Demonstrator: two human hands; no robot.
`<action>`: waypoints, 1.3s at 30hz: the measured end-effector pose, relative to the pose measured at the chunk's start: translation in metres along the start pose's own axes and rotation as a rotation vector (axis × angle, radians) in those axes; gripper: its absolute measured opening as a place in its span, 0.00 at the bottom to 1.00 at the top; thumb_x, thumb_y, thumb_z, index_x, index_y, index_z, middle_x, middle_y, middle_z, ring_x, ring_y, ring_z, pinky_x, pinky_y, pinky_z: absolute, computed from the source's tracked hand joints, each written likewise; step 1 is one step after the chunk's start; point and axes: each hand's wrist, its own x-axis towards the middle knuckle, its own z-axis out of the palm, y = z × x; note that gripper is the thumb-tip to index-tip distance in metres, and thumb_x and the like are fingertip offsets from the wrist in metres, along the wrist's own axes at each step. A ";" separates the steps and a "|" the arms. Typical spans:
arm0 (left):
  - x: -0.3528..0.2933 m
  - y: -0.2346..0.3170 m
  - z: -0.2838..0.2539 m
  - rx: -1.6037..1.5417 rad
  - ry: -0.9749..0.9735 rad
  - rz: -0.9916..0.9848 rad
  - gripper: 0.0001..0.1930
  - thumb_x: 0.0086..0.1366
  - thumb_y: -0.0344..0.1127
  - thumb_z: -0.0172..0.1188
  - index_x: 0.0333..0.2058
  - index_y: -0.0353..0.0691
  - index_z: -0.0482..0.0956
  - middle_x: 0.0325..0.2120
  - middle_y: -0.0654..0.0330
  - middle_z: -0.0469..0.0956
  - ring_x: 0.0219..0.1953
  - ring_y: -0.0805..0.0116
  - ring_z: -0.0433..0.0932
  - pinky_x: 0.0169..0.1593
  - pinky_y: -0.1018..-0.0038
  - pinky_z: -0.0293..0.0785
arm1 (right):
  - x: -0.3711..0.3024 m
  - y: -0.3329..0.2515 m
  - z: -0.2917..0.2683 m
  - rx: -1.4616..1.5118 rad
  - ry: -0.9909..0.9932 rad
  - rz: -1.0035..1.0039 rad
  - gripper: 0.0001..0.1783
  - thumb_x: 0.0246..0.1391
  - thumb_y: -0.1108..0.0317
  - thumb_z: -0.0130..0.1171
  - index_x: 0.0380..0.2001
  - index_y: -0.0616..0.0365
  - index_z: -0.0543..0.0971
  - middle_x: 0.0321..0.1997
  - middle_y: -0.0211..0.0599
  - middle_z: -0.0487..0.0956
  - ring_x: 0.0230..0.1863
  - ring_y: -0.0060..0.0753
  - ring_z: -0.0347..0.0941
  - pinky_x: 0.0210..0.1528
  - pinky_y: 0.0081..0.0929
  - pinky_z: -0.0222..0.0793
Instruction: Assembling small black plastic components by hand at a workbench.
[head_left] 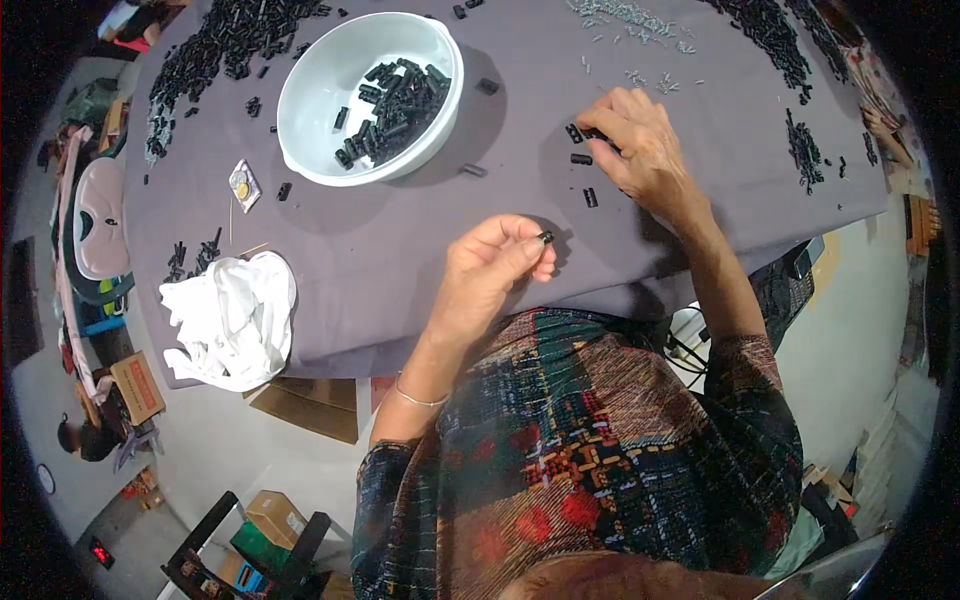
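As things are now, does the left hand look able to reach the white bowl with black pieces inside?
Probably yes. The left hand is on the near side of the white bowl, and only gray tablecloth shows between them. However, it holds a small black piece.

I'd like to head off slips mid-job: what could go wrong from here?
The left hand pinches a small black piece near the edge of the table, so a slip might send it off. The right hand could nudge the loose black pieces beside it, or scatter the small silvery parts just beyond.
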 end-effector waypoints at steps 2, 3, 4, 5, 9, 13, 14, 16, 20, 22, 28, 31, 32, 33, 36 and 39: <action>0.001 0.000 0.001 -0.031 -0.001 0.004 0.04 0.64 0.27 0.55 0.37 0.34 0.74 0.30 0.58 0.78 0.31 0.74 0.77 0.38 0.78 0.75 | 0.001 -0.008 -0.003 -0.011 0.080 -0.035 0.11 0.39 0.74 0.57 0.31 0.52 0.77 0.30 0.31 0.73 0.34 0.38 0.66 0.36 0.34 0.60; 0.000 0.000 0.003 -0.021 0.018 0.006 0.04 0.64 0.27 0.55 0.37 0.34 0.74 0.30 0.58 0.79 0.31 0.74 0.77 0.37 0.78 0.75 | 0.002 -0.008 -0.004 -0.007 0.079 -0.036 0.11 0.39 0.74 0.57 0.31 0.52 0.77 0.30 0.31 0.73 0.34 0.38 0.66 0.36 0.34 0.60; 0.001 0.000 0.003 -0.011 0.037 0.007 0.04 0.64 0.27 0.55 0.37 0.34 0.74 0.30 0.58 0.79 0.30 0.74 0.77 0.37 0.78 0.75 | 0.001 -0.008 -0.004 0.086 0.116 -0.057 0.11 0.39 0.76 0.57 0.31 0.54 0.77 0.28 0.32 0.73 0.33 0.35 0.67 0.35 0.30 0.61; 0.001 0.000 0.003 -0.012 0.040 0.006 0.04 0.64 0.27 0.55 0.37 0.34 0.74 0.30 0.58 0.79 0.30 0.74 0.77 0.37 0.78 0.75 | 0.001 -0.009 -0.005 0.179 0.153 -0.078 0.11 0.39 0.78 0.57 0.30 0.56 0.77 0.27 0.32 0.73 0.31 0.31 0.68 0.34 0.26 0.62; 0.000 0.000 0.005 0.030 0.100 0.025 0.05 0.64 0.29 0.55 0.37 0.35 0.75 0.30 0.58 0.78 0.31 0.73 0.76 0.37 0.76 0.75 | -0.007 -0.038 -0.019 0.505 0.091 0.180 0.09 0.42 0.80 0.58 0.31 0.59 0.77 0.25 0.29 0.75 0.29 0.21 0.68 0.32 0.18 0.64; 0.000 0.000 0.016 0.113 0.148 0.066 0.05 0.63 0.29 0.55 0.37 0.35 0.75 0.30 0.58 0.78 0.33 0.71 0.77 0.38 0.74 0.75 | -0.025 -0.049 -0.022 1.017 0.001 0.445 0.07 0.48 0.77 0.59 0.34 0.62 0.77 0.30 0.26 0.76 0.29 0.15 0.69 0.32 0.16 0.66; 0.000 0.002 0.020 0.123 0.161 0.063 0.06 0.63 0.28 0.55 0.38 0.34 0.75 0.30 0.58 0.78 0.33 0.71 0.77 0.37 0.75 0.75 | -0.027 -0.052 -0.022 1.170 0.033 0.480 0.08 0.49 0.77 0.59 0.35 0.62 0.78 0.31 0.26 0.77 0.29 0.16 0.70 0.32 0.17 0.68; -0.001 0.003 0.025 0.116 0.155 0.080 0.06 0.63 0.29 0.56 0.37 0.33 0.75 0.30 0.57 0.78 0.32 0.72 0.77 0.37 0.77 0.75 | -0.034 -0.053 -0.022 1.238 0.008 0.512 0.08 0.50 0.77 0.59 0.36 0.63 0.78 0.32 0.28 0.77 0.30 0.16 0.71 0.34 0.16 0.68; -0.003 0.001 0.032 0.101 0.140 0.113 0.07 0.63 0.29 0.58 0.37 0.32 0.75 0.29 0.57 0.78 0.31 0.74 0.77 0.36 0.79 0.75 | -0.044 -0.057 -0.022 1.392 0.032 0.490 0.08 0.52 0.76 0.58 0.38 0.65 0.78 0.35 0.32 0.78 0.34 0.18 0.75 0.38 0.15 0.70; -0.004 0.000 0.035 0.113 0.145 0.104 0.07 0.63 0.29 0.58 0.37 0.31 0.75 0.29 0.57 0.78 0.31 0.74 0.77 0.36 0.79 0.75 | -0.047 -0.062 -0.025 1.370 0.067 0.493 0.08 0.53 0.77 0.58 0.37 0.65 0.78 0.35 0.32 0.78 0.34 0.18 0.75 0.38 0.15 0.71; -0.006 -0.003 0.042 0.122 0.142 0.086 0.07 0.63 0.29 0.57 0.37 0.31 0.75 0.29 0.57 0.78 0.30 0.74 0.76 0.36 0.79 0.75 | -0.054 -0.076 -0.032 1.279 0.172 0.450 0.06 0.52 0.79 0.57 0.35 0.64 0.77 0.34 0.31 0.78 0.34 0.17 0.73 0.38 0.15 0.70; -0.006 -0.003 0.044 0.116 0.141 0.081 0.07 0.63 0.29 0.57 0.37 0.31 0.75 0.29 0.57 0.78 0.30 0.75 0.76 0.36 0.80 0.75 | -0.054 -0.080 -0.035 1.158 0.190 0.401 0.06 0.50 0.81 0.57 0.33 0.64 0.77 0.33 0.32 0.79 0.34 0.18 0.73 0.37 0.16 0.70; -0.007 -0.003 0.045 0.113 0.142 0.085 0.07 0.63 0.29 0.57 0.37 0.31 0.75 0.29 0.58 0.78 0.30 0.75 0.76 0.36 0.80 0.75 | -0.054 -0.081 -0.036 1.078 0.198 0.360 0.05 0.49 0.81 0.58 0.32 0.65 0.77 0.32 0.32 0.79 0.34 0.18 0.73 0.37 0.17 0.70; -0.007 -0.004 0.046 0.114 0.145 0.083 0.07 0.63 0.29 0.57 0.37 0.31 0.75 0.29 0.58 0.78 0.30 0.75 0.76 0.36 0.80 0.75 | -0.054 -0.081 -0.036 1.081 0.197 0.362 0.05 0.49 0.81 0.58 0.32 0.65 0.77 0.32 0.32 0.79 0.34 0.18 0.73 0.37 0.17 0.70; -0.006 -0.004 0.047 0.137 0.155 0.082 0.07 0.63 0.29 0.57 0.37 0.31 0.75 0.29 0.59 0.78 0.29 0.76 0.76 0.36 0.80 0.75 | -0.055 -0.080 -0.036 1.013 0.205 0.343 0.05 0.47 0.81 0.58 0.30 0.64 0.77 0.31 0.33 0.80 0.34 0.20 0.74 0.37 0.18 0.70; -0.006 -0.004 0.049 0.186 0.172 0.088 0.07 0.63 0.29 0.57 0.37 0.32 0.75 0.29 0.60 0.78 0.30 0.77 0.75 0.36 0.81 0.74 | -0.056 -0.081 -0.034 0.994 0.228 0.357 0.04 0.46 0.81 0.58 0.28 0.64 0.77 0.31 0.34 0.80 0.33 0.21 0.75 0.36 0.19 0.70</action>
